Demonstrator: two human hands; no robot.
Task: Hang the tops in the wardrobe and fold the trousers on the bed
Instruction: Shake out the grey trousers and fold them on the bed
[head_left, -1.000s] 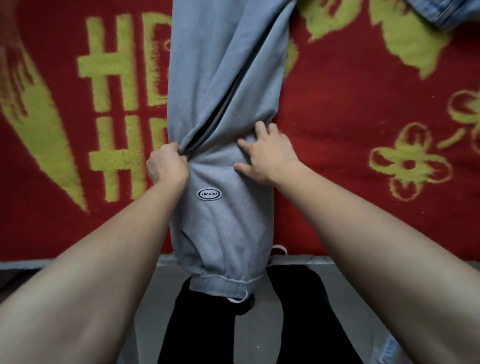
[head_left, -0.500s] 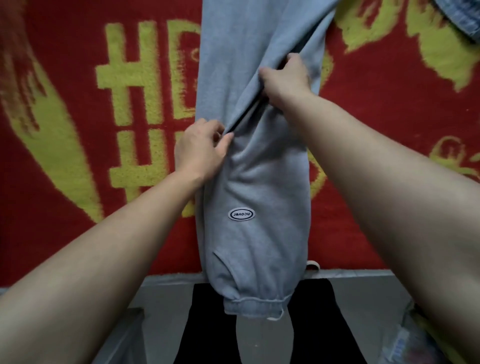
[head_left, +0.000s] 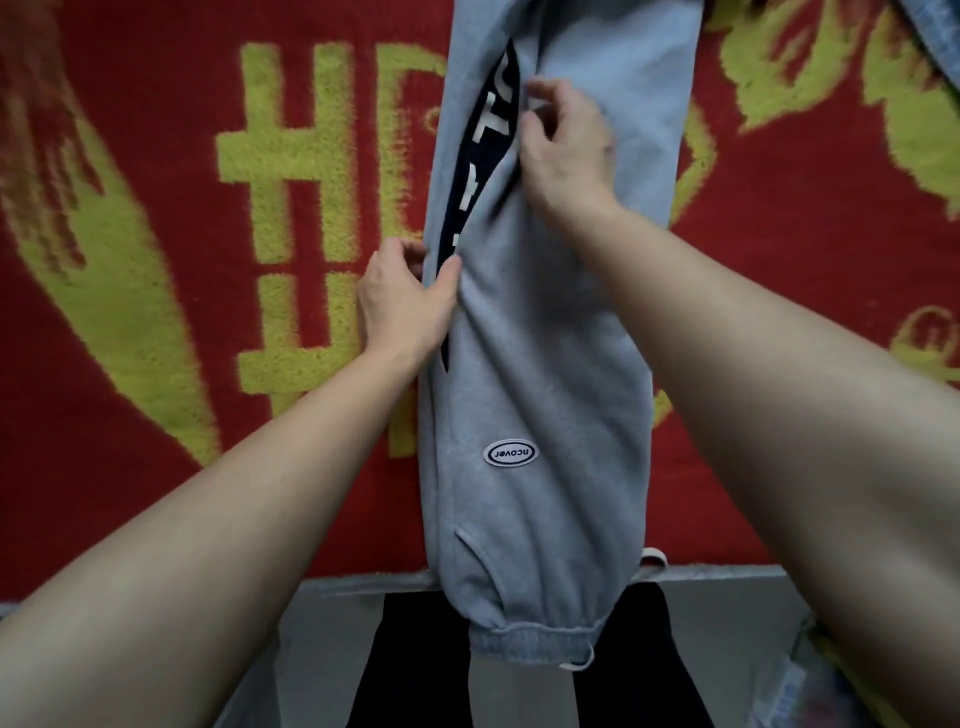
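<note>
2 grips on the grey trousers (head_left: 545, 389): left hand (head_left: 402, 306) pinches the edge, right hand (head_left: 563, 150) pinches cloth higher up.

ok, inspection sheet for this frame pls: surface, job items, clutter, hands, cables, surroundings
Surface: red woven blanket with yellow pattern over the bed; grey bed edge nearest the person.
Job's things: grey fleece sweatpants lie lengthwise on the blanket, elasticated end overhanging the bed edge; dark navy panel with white lettering shows in the open fold.
Clutter: blue denim garment, top right corner, partly in view.
Hands: left hand pinches the fold's left edge; right hand pinches its right edge, farther up.
Cables: nothing seen.
Surroundings: person's black-clad legs below the bed edge.
</note>
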